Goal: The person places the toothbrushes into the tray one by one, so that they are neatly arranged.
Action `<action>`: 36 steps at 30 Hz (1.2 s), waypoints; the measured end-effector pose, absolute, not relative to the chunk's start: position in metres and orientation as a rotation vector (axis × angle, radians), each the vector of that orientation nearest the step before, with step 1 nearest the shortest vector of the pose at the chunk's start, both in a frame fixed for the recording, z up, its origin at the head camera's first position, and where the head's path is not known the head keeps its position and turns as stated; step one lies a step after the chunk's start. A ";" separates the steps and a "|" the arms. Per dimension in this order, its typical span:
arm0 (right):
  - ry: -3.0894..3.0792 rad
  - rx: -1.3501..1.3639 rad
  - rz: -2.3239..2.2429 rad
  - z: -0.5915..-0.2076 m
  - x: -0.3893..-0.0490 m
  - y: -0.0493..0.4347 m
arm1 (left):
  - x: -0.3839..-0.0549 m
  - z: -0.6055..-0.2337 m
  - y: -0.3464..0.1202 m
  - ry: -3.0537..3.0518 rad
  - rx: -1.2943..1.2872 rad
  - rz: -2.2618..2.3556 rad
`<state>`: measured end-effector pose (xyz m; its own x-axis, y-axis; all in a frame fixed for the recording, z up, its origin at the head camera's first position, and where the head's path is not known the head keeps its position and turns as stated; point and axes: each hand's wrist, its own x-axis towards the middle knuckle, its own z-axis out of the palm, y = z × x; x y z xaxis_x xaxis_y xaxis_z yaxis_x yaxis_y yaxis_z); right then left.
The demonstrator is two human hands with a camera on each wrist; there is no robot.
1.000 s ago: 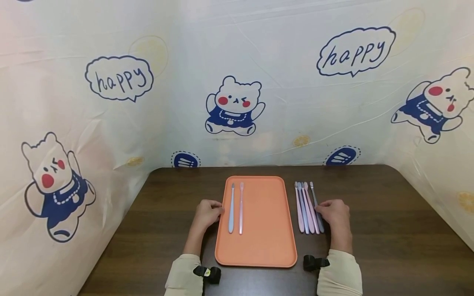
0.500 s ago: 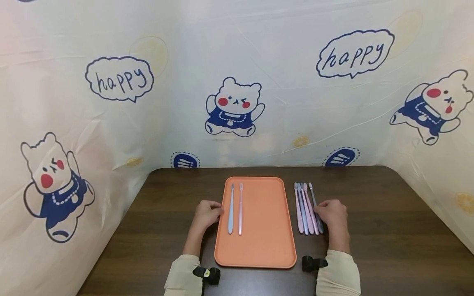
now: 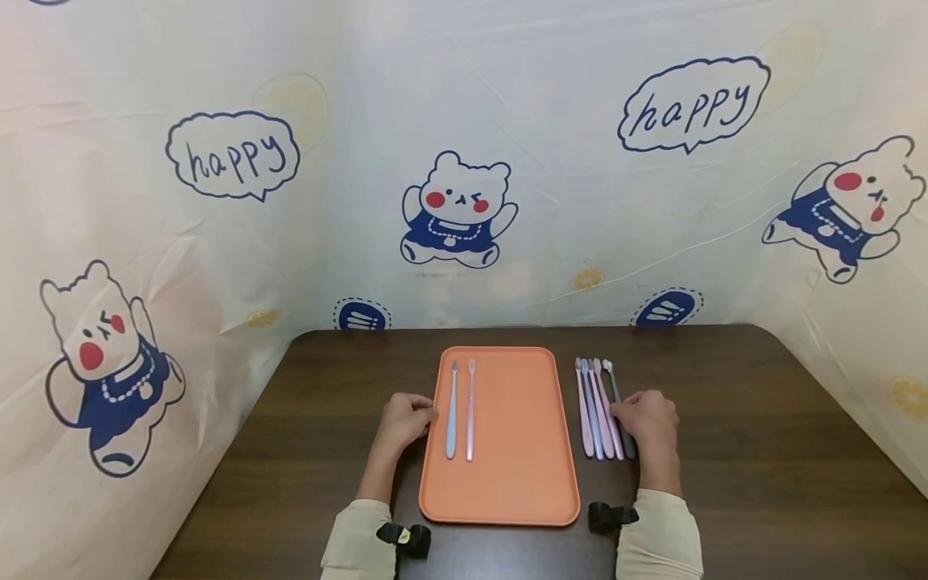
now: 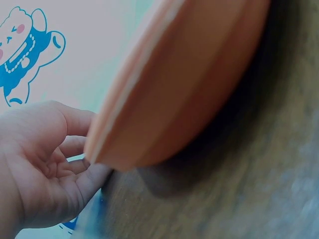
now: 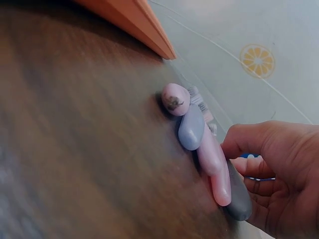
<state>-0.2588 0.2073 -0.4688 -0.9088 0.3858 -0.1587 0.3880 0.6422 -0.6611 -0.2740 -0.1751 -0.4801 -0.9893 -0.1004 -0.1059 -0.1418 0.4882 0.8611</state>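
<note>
The orange tray (image 3: 518, 451) lies on the table with a blue toothbrush (image 3: 451, 431) and a slim pink toothbrush (image 3: 470, 427) side by side on its left part. My left hand (image 3: 406, 417) pinches the tray's left rim between thumb and fingers; the left wrist view shows this rim (image 4: 117, 114) from close up. Right of the tray, a dark grey toothbrush (image 5: 238, 199) is pinched by my right hand (image 3: 648, 419), which hides its middle. It is at the right end of a close row of pink (image 3: 586, 431) and blue (image 5: 192, 130) toothbrushes, bristle heads pointing away from me.
Dark wooden table (image 3: 761, 451) surrounds the tray and the row of toothbrushes. A pale cloth (image 3: 565, 217) printed with bears closes off the back and both sides. Black straps with small cameras (image 3: 415, 541) sit on the wrists.
The grey toothbrush has turned slightly in my right hand, its bristle head showing differently. That hand has shifted slightly left. My left hand stays at the tray rim.
</note>
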 end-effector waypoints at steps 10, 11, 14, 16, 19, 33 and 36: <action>2.826 0.703 -1.195 -0.469 -0.257 0.207 | -0.275 -0.482 -0.177 2.667 -0.213 1.561; 2.829 0.700 -1.197 -0.469 -0.257 0.207 | -0.275 -0.482 -0.177 2.667 -0.212 1.561; 2.846 0.687 -1.196 -0.470 -0.257 0.208 | -0.275 -0.483 -0.176 2.668 -0.209 1.565; 2.850 0.675 -1.191 -0.469 -0.257 0.209 | -0.276 -0.483 -0.176 2.665 -0.211 1.568; 2.858 0.652 -1.186 -0.467 -0.256 0.211 | -0.276 -0.483 -0.177 2.663 -0.210 1.571; 2.923 0.650 -1.208 -0.466 -0.255 0.211 | -0.276 -0.483 -0.177 2.669 -0.214 1.557; 2.928 0.652 -1.216 -0.465 -0.255 0.212 | -0.275 -0.483 -0.177 2.675 -0.213 1.556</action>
<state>-0.2551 0.2117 -0.4651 -0.9145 0.3994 -0.0653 0.3281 0.6373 -0.6972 -0.2755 -0.1770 -0.4829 -0.9898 -0.0986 -0.1028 -0.1381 0.4878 0.8620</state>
